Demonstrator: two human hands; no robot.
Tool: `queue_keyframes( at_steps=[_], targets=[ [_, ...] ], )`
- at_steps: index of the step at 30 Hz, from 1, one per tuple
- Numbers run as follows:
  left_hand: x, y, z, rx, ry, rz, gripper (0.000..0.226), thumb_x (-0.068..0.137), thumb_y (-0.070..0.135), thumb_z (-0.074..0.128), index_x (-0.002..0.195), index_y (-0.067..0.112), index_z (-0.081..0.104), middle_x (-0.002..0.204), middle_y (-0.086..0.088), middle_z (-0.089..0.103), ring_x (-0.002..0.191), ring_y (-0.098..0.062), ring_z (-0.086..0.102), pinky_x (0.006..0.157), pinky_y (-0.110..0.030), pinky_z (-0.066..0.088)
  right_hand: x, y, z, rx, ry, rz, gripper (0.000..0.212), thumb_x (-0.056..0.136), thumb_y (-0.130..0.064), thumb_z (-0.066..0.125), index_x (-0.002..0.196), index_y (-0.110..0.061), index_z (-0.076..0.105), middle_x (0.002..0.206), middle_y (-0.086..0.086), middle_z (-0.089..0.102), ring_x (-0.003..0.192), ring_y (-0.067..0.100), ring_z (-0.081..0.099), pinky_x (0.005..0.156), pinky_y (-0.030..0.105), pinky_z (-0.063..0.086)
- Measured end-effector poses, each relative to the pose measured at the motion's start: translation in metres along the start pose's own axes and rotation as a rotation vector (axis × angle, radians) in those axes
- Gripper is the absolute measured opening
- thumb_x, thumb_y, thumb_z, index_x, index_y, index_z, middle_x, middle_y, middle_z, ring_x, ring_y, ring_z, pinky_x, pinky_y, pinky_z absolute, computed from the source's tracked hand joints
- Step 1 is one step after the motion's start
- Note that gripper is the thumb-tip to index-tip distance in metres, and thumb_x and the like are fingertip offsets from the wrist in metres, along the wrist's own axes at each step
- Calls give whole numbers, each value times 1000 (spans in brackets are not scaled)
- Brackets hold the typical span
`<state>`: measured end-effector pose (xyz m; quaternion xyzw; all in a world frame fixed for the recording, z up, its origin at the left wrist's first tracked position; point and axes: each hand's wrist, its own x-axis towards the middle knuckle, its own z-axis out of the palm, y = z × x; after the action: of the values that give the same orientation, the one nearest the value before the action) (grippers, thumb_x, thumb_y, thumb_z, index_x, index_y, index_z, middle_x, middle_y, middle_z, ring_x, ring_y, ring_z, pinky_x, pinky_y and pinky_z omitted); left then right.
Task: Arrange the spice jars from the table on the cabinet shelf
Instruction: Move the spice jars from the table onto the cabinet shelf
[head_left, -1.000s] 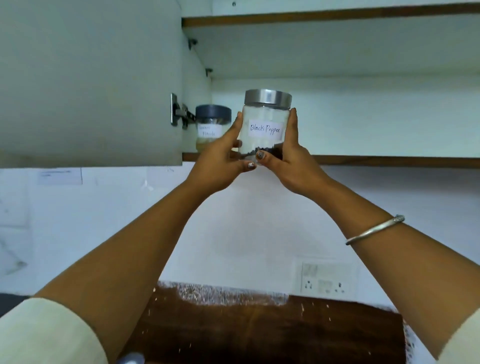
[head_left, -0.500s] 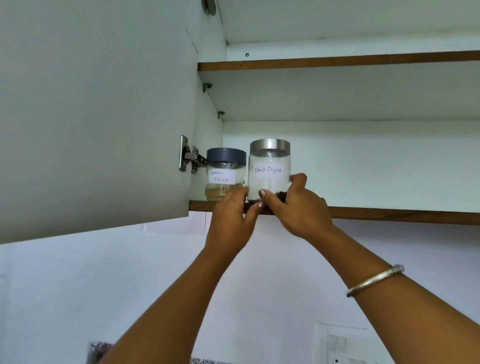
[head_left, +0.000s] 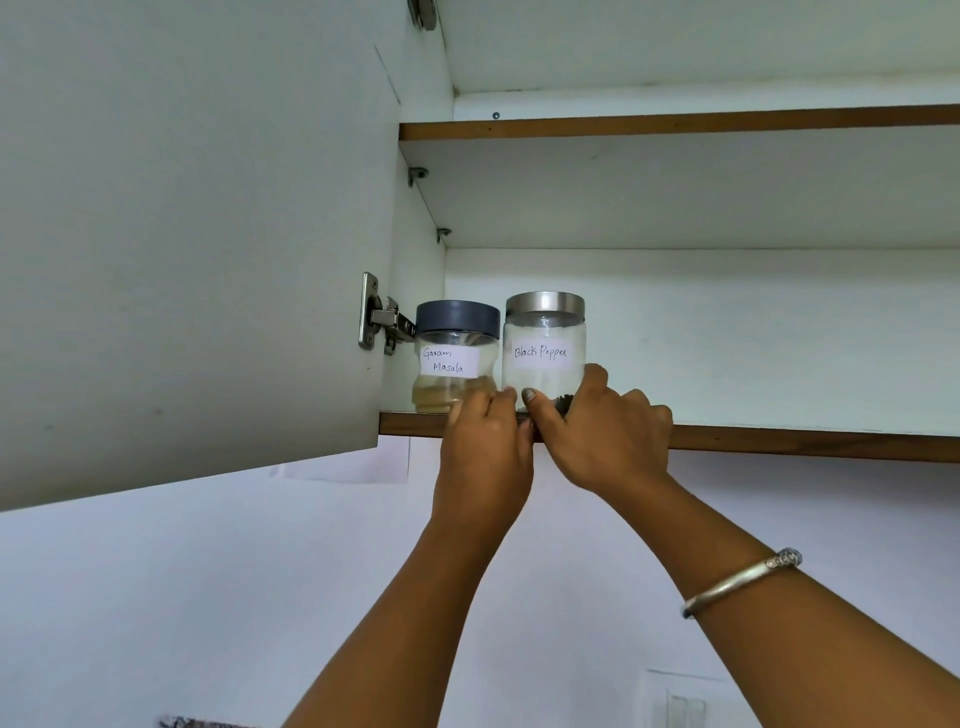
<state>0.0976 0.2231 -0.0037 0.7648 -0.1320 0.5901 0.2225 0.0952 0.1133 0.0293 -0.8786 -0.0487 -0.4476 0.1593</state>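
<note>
Carried in the air a second ago, now set upright on brown-edged white cabinet shelf (head_left: 779, 442), just beside dark-lidded clear Garam Masala jar (head_left: 454, 358): clear steel-lidded Black Pepper jar (head_left: 543, 345). Still gripped low by curled fingers of left hand (head_left: 485, 449) and right hand (head_left: 605, 434); ready for release, probably.

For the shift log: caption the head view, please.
Left hand and right hand hold the pepper jar at the shelf edge, beside the masala jar.
</note>
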Motion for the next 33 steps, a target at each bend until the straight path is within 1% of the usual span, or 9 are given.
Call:
queue_keyframes(
  at_steps=[2,5,8,12,16,18,21,26,33],
  targets=[
    [-1,1,-2,-30,-42,-34,38,92,15,55,128,2,53,132,-15,53,124,-29,47,103,-34,38,2,-1,-2,-7,-67,10,66,88,-69,25,116,-13,46,111,6,64,111,32,50,91,42,32],
    [-2,1,-6,-49,-87,-31,42,92,16,57,131,6,49,136,-9,48,128,-23,42,104,-28,34,2,-3,-5,-6,-120,42,70,86,-72,25,117,-13,47,114,7,62,115,32,47,94,43,31],
    [-3,0,-10,-76,-161,-35,50,88,18,62,134,7,45,140,-8,43,132,-22,38,105,-25,33,-2,-2,-4,10,-100,30,86,82,-76,31,136,-9,32,128,10,56,120,33,46,98,44,32],
    [-6,3,-17,-59,-260,-45,72,87,23,63,146,8,24,153,-7,23,143,-21,19,113,-27,23,-12,3,-4,13,-119,-27,102,82,-74,36,150,-8,0,154,11,26,136,33,30,111,45,21],
    [-22,4,-24,62,-428,67,90,87,33,61,150,9,3,159,-6,0,147,-21,-1,118,-29,11,-41,11,-4,-140,-151,-169,97,86,-69,34,151,-11,-8,160,11,-3,147,30,1,118,46,1],
    [-35,6,-26,72,-491,79,96,86,36,61,150,12,-6,159,-4,-12,147,-21,-11,118,-31,7,-59,16,-6,-137,-185,-204,92,88,-64,38,151,-15,-10,159,8,-13,146,28,-12,118,47,0],
    [-61,17,-26,22,-570,91,97,86,33,61,149,17,-12,157,-3,-23,147,-21,-10,120,-35,17,-84,24,-13,-136,-295,-196,89,90,-58,42,150,-20,-12,158,7,-20,145,28,-17,118,48,5],
    [-110,41,-19,-89,-691,146,97,86,33,60,149,16,-12,157,-5,-20,147,-22,-10,118,-39,23,-128,49,-28,-210,-438,-197,91,90,-49,49,150,-17,-12,158,7,-17,146,28,-16,118,48,7],
    [-179,103,-10,-204,-895,184,104,83,36,66,149,23,-13,156,0,-24,148,-21,-1,114,-34,30,-216,112,-52,-200,-569,7,87,92,-47,46,151,-15,-9,159,9,-10,146,28,-12,119,48,11]
  ],
)
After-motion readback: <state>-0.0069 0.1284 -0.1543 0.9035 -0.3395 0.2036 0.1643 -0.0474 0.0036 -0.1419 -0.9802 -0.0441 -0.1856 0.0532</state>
